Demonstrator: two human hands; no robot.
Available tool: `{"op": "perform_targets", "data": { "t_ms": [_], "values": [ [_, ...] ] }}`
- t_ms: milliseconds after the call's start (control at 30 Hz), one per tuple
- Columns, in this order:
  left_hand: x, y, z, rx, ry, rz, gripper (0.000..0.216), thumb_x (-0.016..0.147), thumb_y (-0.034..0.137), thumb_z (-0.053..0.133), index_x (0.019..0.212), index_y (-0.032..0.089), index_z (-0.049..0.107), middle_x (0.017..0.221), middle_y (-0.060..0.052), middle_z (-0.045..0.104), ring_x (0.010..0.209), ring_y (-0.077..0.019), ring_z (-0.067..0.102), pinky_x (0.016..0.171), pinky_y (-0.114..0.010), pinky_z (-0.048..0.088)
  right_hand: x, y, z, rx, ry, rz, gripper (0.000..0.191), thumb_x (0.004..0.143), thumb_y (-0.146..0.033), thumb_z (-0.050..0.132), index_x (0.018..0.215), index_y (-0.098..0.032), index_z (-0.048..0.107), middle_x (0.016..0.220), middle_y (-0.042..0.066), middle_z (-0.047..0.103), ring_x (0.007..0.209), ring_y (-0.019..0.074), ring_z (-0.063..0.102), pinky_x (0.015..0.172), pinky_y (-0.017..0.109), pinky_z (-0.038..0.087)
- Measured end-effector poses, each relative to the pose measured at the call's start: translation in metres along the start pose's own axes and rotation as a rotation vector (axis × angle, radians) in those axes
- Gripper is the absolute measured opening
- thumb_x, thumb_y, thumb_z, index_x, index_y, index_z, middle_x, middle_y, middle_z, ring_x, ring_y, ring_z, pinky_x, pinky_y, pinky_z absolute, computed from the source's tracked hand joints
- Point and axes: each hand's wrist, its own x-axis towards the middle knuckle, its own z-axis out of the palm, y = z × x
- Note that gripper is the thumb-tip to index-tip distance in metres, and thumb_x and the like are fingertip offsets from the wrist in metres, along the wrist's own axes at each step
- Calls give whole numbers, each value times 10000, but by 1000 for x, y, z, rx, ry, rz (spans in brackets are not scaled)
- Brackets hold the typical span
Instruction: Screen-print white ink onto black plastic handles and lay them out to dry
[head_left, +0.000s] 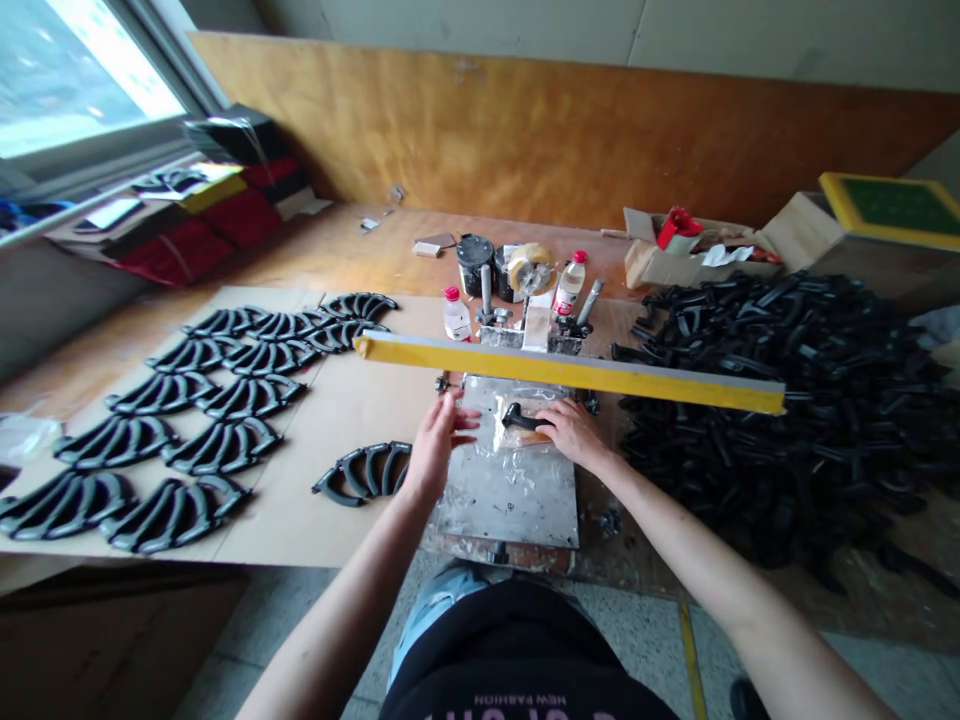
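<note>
One tabletop [360,255] spans the frame. Right: one pile [787,430] of black handles, too many to count. Center: one metal plate [510,500]; one yellow bar [570,375] above. Left hand [440,440]: fingers spread, holding nothing. Right hand [576,431]: fingers closed on one handle [523,418], center. Upper center: two bottles [568,288].

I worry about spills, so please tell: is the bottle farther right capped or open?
Capped: a red cap sits atop the bottle; how tightly, I cannot tell.
</note>
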Motion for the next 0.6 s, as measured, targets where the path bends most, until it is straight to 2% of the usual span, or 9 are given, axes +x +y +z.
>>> {"op": "perform_targets", "data": {
  "t_ms": [67,133,233,333,433,533,600],
  "values": [
    [-26,-30,-2,51,-107,-220,632,801,661,598,1208,178,601,956,-102,726,788,-183,684,624,-272,530,0,-24,-7,13,12,-80,89,893,-249,659,931,-192,716,906,58,652,950,211,548,900,353,434],
    [-49,-54,-4,5,-114,-333,656,783,705,581,1156,167,615,967,-116,722,805,-204,692,611,-286,534,-2,-57,-7,18,16,-218,112,912,-263,633,923,-183,710,874,64,640,932,220,534,870,350,428],
    [-66,-72,-24,-93,121,-267,578,759,719,589,925,167,615,800,-53,675,702,-169,664,566,-257,509,-5,-110,9,43,-12,-420,193,957,-298,557,967,-173,703,879,79,638,919,230,522,832,358,418],
    [-70,-80,-81,44,359,-203,562,758,731,550,790,171,578,691,-27,633,617,-145,620,554,-247,496,9,-151,42,162,-59,-484,281,962,-398,547,1087,-189,688,978,81,667,979,226,527,865,354,415],
    [-69,-88,-158,392,526,-253,652,843,741,264,765,171,570,783,-96,695,639,-153,632,585,-265,515,39,-180,83,204,-165,-420,298,946,-431,573,1102,-205,689,1017,75,694,1041,220,528,898,339,411],
    [-65,-99,-221,606,591,-332,670,877,671,119,726,182,551,757,-136,708,587,-177,638,558,-298,521,69,-203,122,89,-328,-324,291,947,-441,566,1037,-200,702,986,86,716,1058,237,537,895,351,411],
    [-60,-106,-247,702,578,-358,640,893,637,133,702,192,553,651,-128,688,534,-199,632,532,-316,514,82,-216,143,-7,-416,-276,329,951,-465,545,1019,-185,703,976,111,722,1075,259,540,900,373,409]
  ]
}}
